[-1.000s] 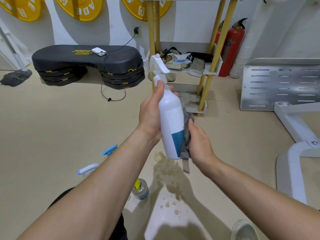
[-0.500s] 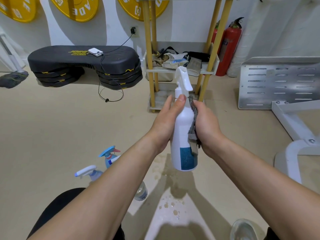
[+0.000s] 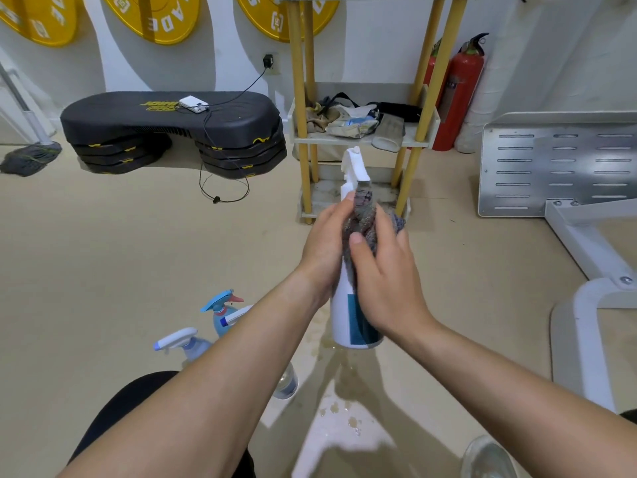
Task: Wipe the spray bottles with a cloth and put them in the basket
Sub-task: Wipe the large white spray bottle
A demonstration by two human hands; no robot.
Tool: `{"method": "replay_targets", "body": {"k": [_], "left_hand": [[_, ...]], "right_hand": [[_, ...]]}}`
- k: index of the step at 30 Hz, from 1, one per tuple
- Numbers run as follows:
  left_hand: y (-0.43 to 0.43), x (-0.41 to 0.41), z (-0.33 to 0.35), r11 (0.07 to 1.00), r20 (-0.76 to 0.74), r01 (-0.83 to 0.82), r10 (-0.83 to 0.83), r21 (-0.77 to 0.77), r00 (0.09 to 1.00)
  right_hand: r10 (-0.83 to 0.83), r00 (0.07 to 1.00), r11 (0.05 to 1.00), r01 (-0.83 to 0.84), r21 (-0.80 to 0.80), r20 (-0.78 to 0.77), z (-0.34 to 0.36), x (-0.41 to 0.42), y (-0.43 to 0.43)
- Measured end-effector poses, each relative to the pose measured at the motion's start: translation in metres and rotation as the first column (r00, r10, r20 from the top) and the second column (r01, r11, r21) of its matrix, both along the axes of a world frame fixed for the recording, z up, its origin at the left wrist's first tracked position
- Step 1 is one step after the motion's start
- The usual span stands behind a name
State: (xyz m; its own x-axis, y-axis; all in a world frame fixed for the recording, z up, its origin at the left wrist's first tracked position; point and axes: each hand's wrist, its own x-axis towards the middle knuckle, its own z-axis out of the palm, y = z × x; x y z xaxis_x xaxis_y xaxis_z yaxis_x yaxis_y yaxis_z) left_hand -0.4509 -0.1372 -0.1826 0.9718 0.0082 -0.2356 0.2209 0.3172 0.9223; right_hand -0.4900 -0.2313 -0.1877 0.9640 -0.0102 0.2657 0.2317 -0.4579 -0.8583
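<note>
The white spray bottle (image 3: pixel 348 322) is held upright in mid-air at the centre of the view, off the floor (image 3: pixel 120 253), with its trigger head toward 12 o'clock. The left hand (image 3: pixel 324 246) curls round its upper body from 9 o'clock. From 3 o'clock the right hand (image 3: pixel 386 288) wraps the grey cloth (image 3: pixel 362 215) about the neck, thumb pressed on the fabric. A wet patch (image 3: pixel 341 401) lies at 6 o'clock. A blue spray bottle (image 3: pixel 220 313) and a pale spray bottle (image 3: pixel 179 341) stand at 8 o'clock. The shelf rack (image 3: pixel 362 141) rises at 12 o'clock and a white metal frame (image 3: pixel 579 236) edges in at 3 o'clock. Open floor spreads toward 9 o'clock.
</note>
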Motion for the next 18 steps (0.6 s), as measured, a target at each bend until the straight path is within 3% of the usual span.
{"method": "replay_targets", "body": {"k": [3, 6, 10, 12, 14, 18], "left_hand": [[-0.004, -0.003, -0.004, 0.991, 0.080, 0.051, -0.061, 0.122, 0.995], [-0.008, -0.007, -0.004, 0.991, 0.120, 0.122, -0.129, 0.063, 0.984], [-0.006, -0.004, -0.007, 0.981, 0.147, 0.191, -0.192, 0.023, 0.970], [-0.002, -0.001, -0.010, 0.981, 0.153, 0.193, -0.189, -0.012, 0.970], [0.000, 0.003, -0.010, 0.988, 0.151, 0.154, -0.149, -0.023, 0.977], [0.009, 0.017, -0.007, 0.990, 0.131, -0.082, 0.097, -0.117, 0.987]], "right_hand": [[-0.005, 0.996, 0.965, 0.029, 0.262, -0.090, 0.013, 0.014, -0.010], [0.055, 0.963, 0.832, 0.101, 0.545, -0.263, 0.022, 0.030, -0.021], [0.217, 0.904, 0.692, 0.124, 0.711, -0.369, 0.024, 0.036, -0.030], [0.215, 0.921, 0.706, 0.083, 0.703, -0.325, 0.021, 0.033, -0.027], [0.180, 0.947, 0.781, 0.027, 0.624, -0.266, 0.019, 0.027, -0.020], [0.156, 0.983, 0.970, -0.135, 0.204, -0.092, 0.001, 0.013, -0.009]]}}
